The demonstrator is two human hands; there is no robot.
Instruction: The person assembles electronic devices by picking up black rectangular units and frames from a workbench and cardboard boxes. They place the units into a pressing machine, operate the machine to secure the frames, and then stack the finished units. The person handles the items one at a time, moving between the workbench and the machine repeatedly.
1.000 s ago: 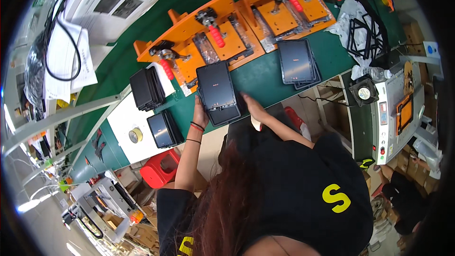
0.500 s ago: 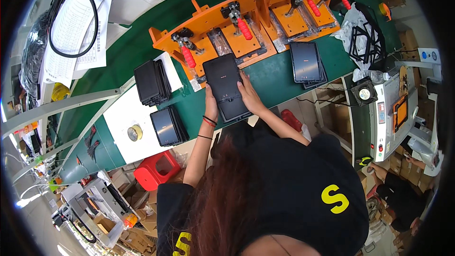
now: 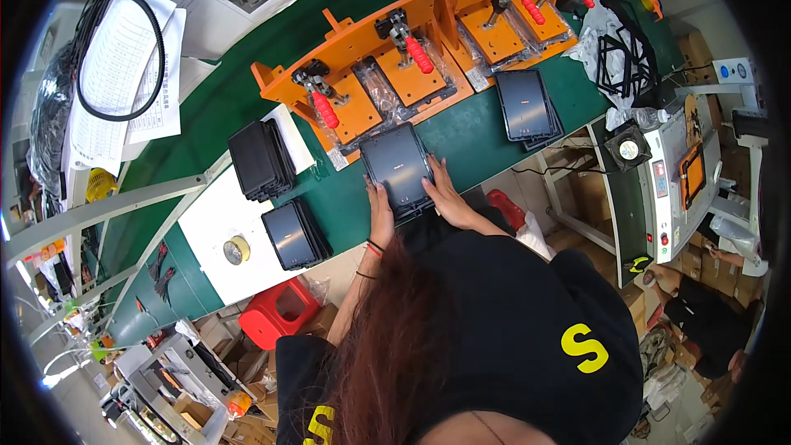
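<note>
1. I have the black case (image 3: 401,166) near the middle of the scene, at the near edge of the desk (image 3: 471,130), with its smooth dark face up and tilted a little. At least one more dark rim shows under its near end.
2. My left hand (image 3: 381,216) lies along the left edge of the case, fingers pointing far.
3. My right hand (image 3: 449,200) touches the right edge, thumb spread from the fingers. The case sits between both hands; I cannot tell whether either grip closes round it underneath.
4. Just beyond the case I see the left orange fixture (image 3: 344,118), its two red-handled clamps tilted up. The right orange fixture (image 3: 494,39) stands beside it, also with two clamps.
5. To the right of the case, apart from it, lies the right stack (image 3: 524,105) of dark cases.
6. To the left I see two more piles: the far stack (image 3: 257,161) and, nearer, the near stack (image 3: 290,235).
7. Left of the near stack, a yellowish roll (image 3: 236,250) sits on a white sheet (image 3: 216,213).
8. At far right, thin black frames (image 3: 616,72) lie on crumpled clear plastic (image 3: 590,37).
9. Below the desk's left part is a red stool (image 3: 260,318).
</note>
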